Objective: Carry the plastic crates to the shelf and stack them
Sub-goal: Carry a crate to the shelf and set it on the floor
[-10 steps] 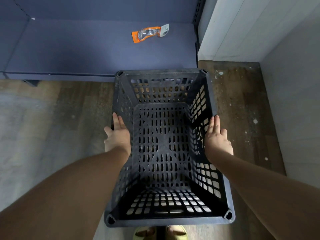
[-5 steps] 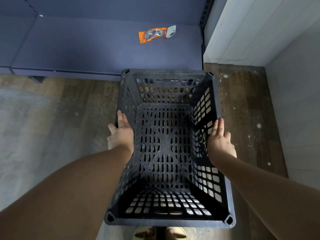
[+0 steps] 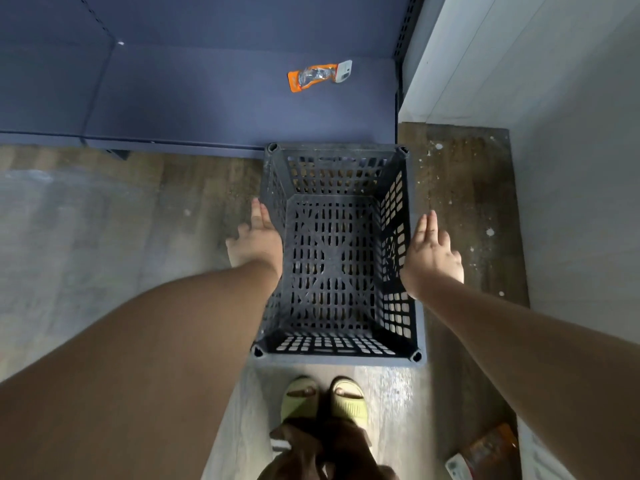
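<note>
A black slotted plastic crate (image 3: 398, 358) is low over the wooden floor, open side up, its far rim level with the front edge of the blue shelf (image 3: 221, 109). My left hand (image 3: 256, 244) lies flat against the crate's left wall. My right hand (image 3: 433, 254) lies flat against its right wall, fingers straight and pointing forward. The crate is clamped between both palms. It is empty inside. Whether its bottom touches the floor cannot be seen.
An orange packet (image 3: 317, 76) lies on the blue shelf toward the back right. A white wall (image 3: 571, 168) closes the right side. My feet in yellow-green slippers (image 3: 323, 398) are just behind the crate. Another packet (image 3: 485, 452) lies on the floor at lower right.
The crate has gone down and away from the camera, toward the floor in front of the shelf. Both arms have stretched down with it, and my feet have come into view.
</note>
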